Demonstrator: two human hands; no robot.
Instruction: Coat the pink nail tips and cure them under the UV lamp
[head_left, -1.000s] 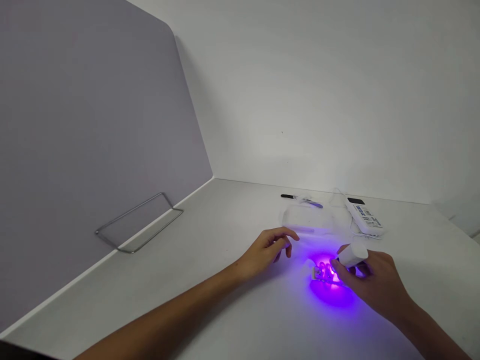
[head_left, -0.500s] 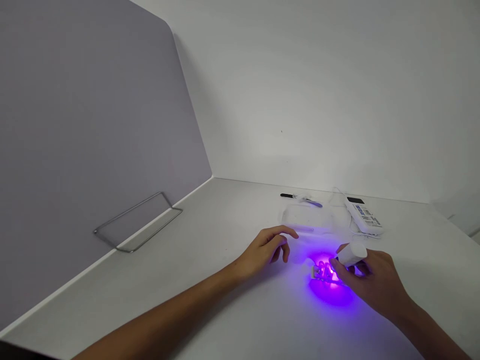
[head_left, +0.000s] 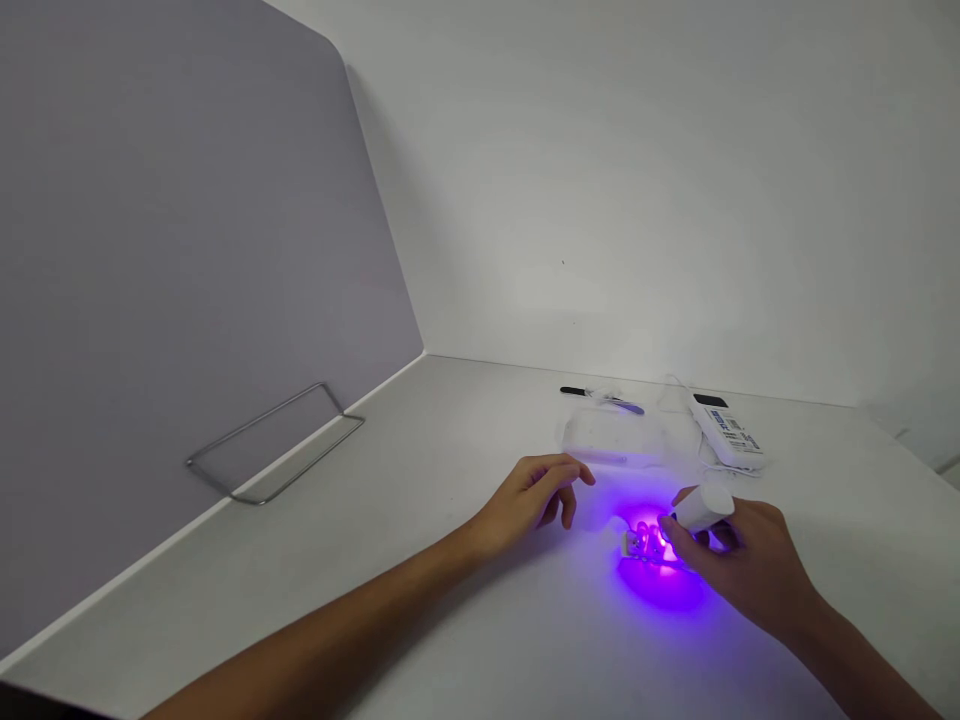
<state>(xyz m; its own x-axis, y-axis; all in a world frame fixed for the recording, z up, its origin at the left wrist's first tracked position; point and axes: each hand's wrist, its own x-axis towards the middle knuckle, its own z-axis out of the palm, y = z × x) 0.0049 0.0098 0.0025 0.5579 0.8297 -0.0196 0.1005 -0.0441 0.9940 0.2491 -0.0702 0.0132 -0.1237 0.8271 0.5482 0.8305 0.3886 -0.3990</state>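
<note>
My right hand (head_left: 757,560) is closed around a small white UV lamp (head_left: 705,508), which points down and to the left. Its purple light falls on a small object with rounded clear parts and a pale end block (head_left: 630,545), lying on the white table. Glare and my fingers hide much of that object. To the left of the glow, my left hand (head_left: 541,492) is held low over the table with nothing in it. Its fingers are apart and loosely bent, the index finger stretched toward a translucent tray (head_left: 615,438).
Behind the tray lies a thin tool with a black handle (head_left: 574,391) and a purplish end. A white power bank (head_left: 727,432) with a dark display and a cable is at the back right. At left, a wire frame (head_left: 277,440) stands against a grey panel (head_left: 187,250).
My left hand's fingers have curled in very slightly. My right hand, the lamp and the lit object stay where they were.
</note>
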